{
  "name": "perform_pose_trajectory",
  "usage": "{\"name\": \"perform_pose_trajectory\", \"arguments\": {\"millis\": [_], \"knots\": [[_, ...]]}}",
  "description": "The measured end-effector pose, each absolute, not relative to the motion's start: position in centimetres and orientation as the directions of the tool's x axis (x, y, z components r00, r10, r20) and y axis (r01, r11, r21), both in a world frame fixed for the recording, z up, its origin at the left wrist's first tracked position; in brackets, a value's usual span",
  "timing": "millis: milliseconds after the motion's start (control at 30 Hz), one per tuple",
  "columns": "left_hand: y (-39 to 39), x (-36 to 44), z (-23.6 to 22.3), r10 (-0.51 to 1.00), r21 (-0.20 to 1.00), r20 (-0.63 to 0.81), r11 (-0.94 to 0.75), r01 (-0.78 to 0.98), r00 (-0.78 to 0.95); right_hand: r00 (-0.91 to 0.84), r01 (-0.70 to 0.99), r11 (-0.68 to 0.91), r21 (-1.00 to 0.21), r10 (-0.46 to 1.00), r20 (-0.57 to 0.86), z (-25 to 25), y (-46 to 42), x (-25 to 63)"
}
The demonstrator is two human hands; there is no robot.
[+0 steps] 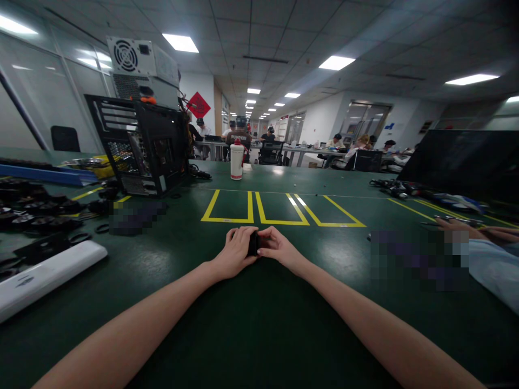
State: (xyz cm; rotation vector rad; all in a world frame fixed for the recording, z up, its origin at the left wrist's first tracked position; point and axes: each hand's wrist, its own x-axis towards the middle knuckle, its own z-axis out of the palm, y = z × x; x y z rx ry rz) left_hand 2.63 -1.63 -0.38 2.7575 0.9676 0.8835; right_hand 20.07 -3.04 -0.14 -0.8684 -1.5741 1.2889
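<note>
Between my two hands is a small black block-like object (253, 244), its exact kind not clear. My left hand (237, 248) wraps round it from the left, with the fingers over its top. On the other side, my right hand (279, 247) pinches its right edge between thumb and fingers. Much of the object is hidden behind the fingers. Both hands are low over the green table (259, 335), just on the near side of the yellow tape outlines (279, 221).
An open black computer case (150, 146) with a power supply (132, 56) on top stands at left. A white bottle (237, 161) is behind the tape. Black parts (36, 213) and a long white object (52, 278) lie left. A co-worker's hand (458, 229) reaches in at right.
</note>
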Motion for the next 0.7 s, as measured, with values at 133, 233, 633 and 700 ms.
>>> {"name": "perform_pose_trajectory", "arguments": {"millis": [133, 233, 633, 700], "knots": [[-1.54, 2.77, -0.57, 0.594, 0.251, 0.514, -0.794, 0.553, 0.619, -0.278, -0.021, 0.250, -0.968, 0.929, 0.246, -0.32, -2.90, 19.74], [-1.61, 2.82, -0.47, 0.588, 0.251, 0.512, -0.800, 0.545, 0.627, -0.239, 0.011, 0.267, -0.964, 0.937, 0.256, -0.31, -2.88, 19.52], [-1.69, 2.62, -0.34, 0.595, 0.263, 0.498, -0.797, 0.544, 0.630, -0.316, -0.021, 0.230, -0.973, 0.922, 0.225, -0.06, -3.31, 19.83], [-1.68, 2.66, -0.35, 0.593, 0.258, 0.503, -0.798, 0.545, 0.629, -0.270, 0.002, 0.262, -0.965, 0.929, 0.252, 0.01, -3.32, 19.64]]}}
